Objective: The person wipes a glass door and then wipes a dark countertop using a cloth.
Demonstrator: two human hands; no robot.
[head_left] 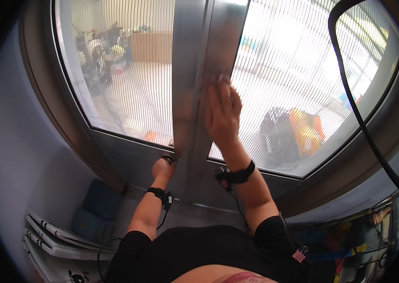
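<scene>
A metal double door with ribbed glass panes [189, 106] stands before me, its two leaves meeting in the middle. My right hand [222, 113] lies with fingers stretched upward against the metal frame beside the right pane; a small reddish-brown thing shows at its fingertips, too blurred to name. Lower and to the left, my left hand [164, 168] is closed around a dark door handle [168, 158] near the bottom corner of the left pane. Both wrists wear black straps with small cabled devices.
White folded items [65, 240] lean at the lower left near a blue chair [98, 208]. A black cable [348, 92] hangs across the right. Cluttered shelves [369, 240] stand at the lower right. Behind the glass is an orange and dark object [302, 131].
</scene>
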